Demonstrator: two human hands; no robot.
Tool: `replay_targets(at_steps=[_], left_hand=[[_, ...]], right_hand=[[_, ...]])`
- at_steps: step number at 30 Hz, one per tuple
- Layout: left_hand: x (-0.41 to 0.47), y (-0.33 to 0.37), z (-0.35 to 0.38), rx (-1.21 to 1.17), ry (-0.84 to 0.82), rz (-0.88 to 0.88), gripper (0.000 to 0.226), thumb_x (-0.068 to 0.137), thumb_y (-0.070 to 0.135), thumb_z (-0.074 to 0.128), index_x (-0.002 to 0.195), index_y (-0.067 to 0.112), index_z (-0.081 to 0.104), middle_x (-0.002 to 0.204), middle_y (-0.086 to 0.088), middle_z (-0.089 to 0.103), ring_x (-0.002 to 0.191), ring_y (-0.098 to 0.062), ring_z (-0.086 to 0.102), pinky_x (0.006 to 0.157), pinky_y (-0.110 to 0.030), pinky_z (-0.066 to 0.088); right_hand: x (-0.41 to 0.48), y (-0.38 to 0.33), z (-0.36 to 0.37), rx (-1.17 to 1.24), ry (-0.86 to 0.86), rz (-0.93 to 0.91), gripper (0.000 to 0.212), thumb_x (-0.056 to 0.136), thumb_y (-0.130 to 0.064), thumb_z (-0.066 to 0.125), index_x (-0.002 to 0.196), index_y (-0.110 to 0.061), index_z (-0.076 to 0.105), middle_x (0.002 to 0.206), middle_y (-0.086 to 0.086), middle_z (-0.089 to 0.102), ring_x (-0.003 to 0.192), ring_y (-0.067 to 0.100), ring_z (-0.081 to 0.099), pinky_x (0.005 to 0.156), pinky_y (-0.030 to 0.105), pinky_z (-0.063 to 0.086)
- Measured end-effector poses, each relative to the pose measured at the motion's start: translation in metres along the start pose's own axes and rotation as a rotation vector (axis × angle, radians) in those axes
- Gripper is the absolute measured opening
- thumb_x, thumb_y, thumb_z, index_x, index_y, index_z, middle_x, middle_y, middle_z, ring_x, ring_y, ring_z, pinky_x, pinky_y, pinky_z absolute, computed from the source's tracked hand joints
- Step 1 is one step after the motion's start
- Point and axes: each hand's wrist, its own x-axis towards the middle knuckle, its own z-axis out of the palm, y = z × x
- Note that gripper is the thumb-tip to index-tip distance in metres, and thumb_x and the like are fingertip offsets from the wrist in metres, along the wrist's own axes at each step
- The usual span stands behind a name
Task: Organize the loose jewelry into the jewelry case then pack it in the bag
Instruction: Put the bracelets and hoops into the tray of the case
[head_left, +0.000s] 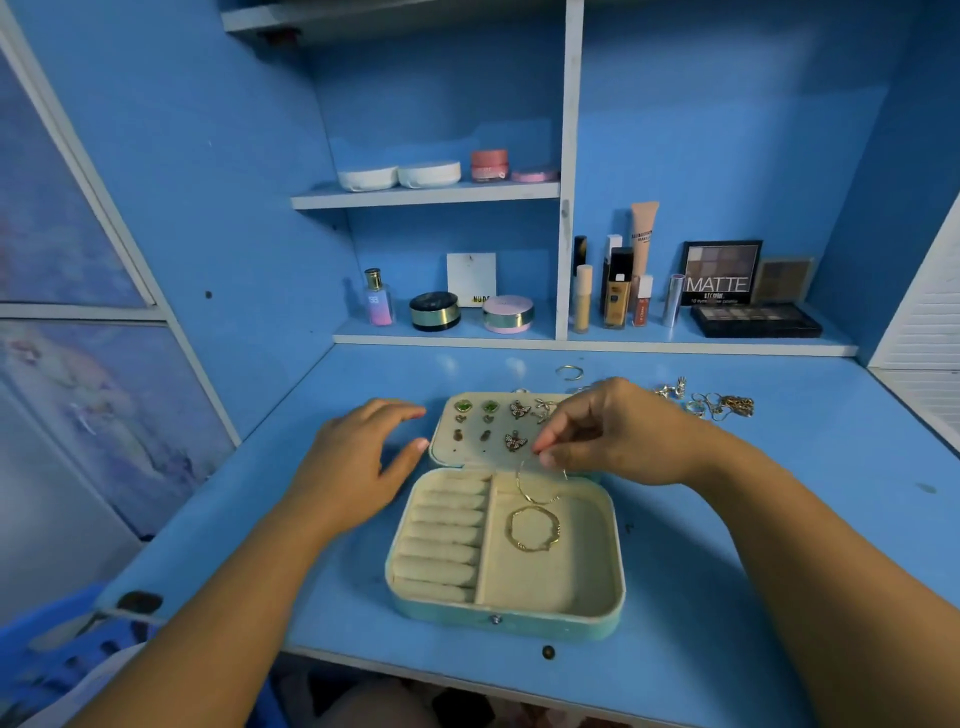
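Note:
A teal jewelry case (511, 621) lies open on the blue desk, cream inside. Its lid panel (470, 453) carries several pinned earrings, green and butterfly shaped. Ring rolls (447, 535) fill the left half of the base. A gold bracelet (533, 529) lies in the right compartment. My right hand (618, 434) pinches a thin gold hoop (540, 480) that hangs over the back of that compartment. My left hand (363, 462) hovers with relaxed fingers beside the lid's left edge, holding nothing. Loose jewelry (711, 404) sits in a pile behind my right hand. No bag is in view.
A single silver ring (570, 372) lies behind the case. Shelves at the back hold cosmetics: compacts (435, 310), bottles (617, 295) and eyeshadow palettes (756, 318). A blue plastic stool or basket (78, 660) sits at lower left below the desk edge.

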Motion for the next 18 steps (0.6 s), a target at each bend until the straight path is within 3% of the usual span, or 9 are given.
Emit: replay_targets(at_steps=[2,4,7,10,13,18], left_hand=[[-0.002,-0.009,0.009,-0.028,-0.068,-0.042,0.069,0.08,0.071,0.034,0.128,0.03,0.06,0.137,0.012,0.055,0.12,-0.01,0.055,0.105,-0.037,0.042],[-0.001,-0.012,0.013,-0.048,-0.085,-0.067,0.075,0.075,0.076,0.034,0.13,0.031,0.06,0.142,0.011,0.052,0.128,-0.009,0.05,0.111,-0.037,0.037],[0.004,-0.014,0.014,-0.086,-0.084,-0.086,0.079,0.07,0.077,0.037,0.132,0.033,0.058,0.145,0.011,0.049,0.133,-0.007,0.044,0.114,-0.04,0.033],[0.005,-0.015,0.015,-0.136,-0.081,-0.105,0.073,0.07,0.074,0.047,0.13,0.034,0.059,0.144,0.012,0.049,0.135,-0.005,0.042,0.116,-0.037,0.031],[0.006,-0.021,0.017,-0.184,-0.036,-0.127,0.049,0.081,0.05,0.07,0.127,0.037,0.061,0.144,0.013,0.049,0.135,-0.003,0.04,0.117,-0.031,0.028],[0.008,-0.027,0.018,-0.202,-0.037,-0.141,0.045,0.081,0.043,0.073,0.124,0.041,0.062,0.143,0.016,0.049,0.135,-0.002,0.039,0.117,-0.032,0.029]], right_hand=[[-0.003,-0.008,0.0,-0.12,-0.023,-0.001,0.007,0.081,-0.022,0.075,0.085,-0.027,0.075,0.074,-0.011,0.071,0.061,-0.003,0.057,0.06,0.011,0.044],[-0.007,-0.016,0.002,-0.245,-0.025,0.013,0.007,0.081,-0.023,0.074,0.086,-0.028,0.075,0.071,-0.015,0.068,0.059,-0.005,0.055,0.056,0.009,0.04],[-0.012,-0.026,0.009,-0.399,-0.078,0.042,0.009,0.081,-0.025,0.07,0.086,-0.03,0.074,0.076,-0.015,0.069,0.068,-0.005,0.059,0.062,0.011,0.046],[-0.014,-0.03,0.015,-0.509,-0.085,0.079,0.008,0.079,-0.028,0.068,0.085,-0.032,0.072,0.079,-0.017,0.069,0.076,-0.003,0.061,0.077,0.025,0.055],[-0.014,-0.03,0.016,-0.549,-0.054,0.09,0.007,0.078,-0.03,0.069,0.084,-0.031,0.071,0.077,-0.019,0.067,0.076,-0.004,0.06,0.078,0.028,0.055],[-0.013,-0.029,0.016,-0.529,-0.063,0.085,0.009,0.075,-0.032,0.073,0.083,-0.031,0.071,0.075,-0.018,0.068,0.073,-0.004,0.062,0.074,0.024,0.055]])
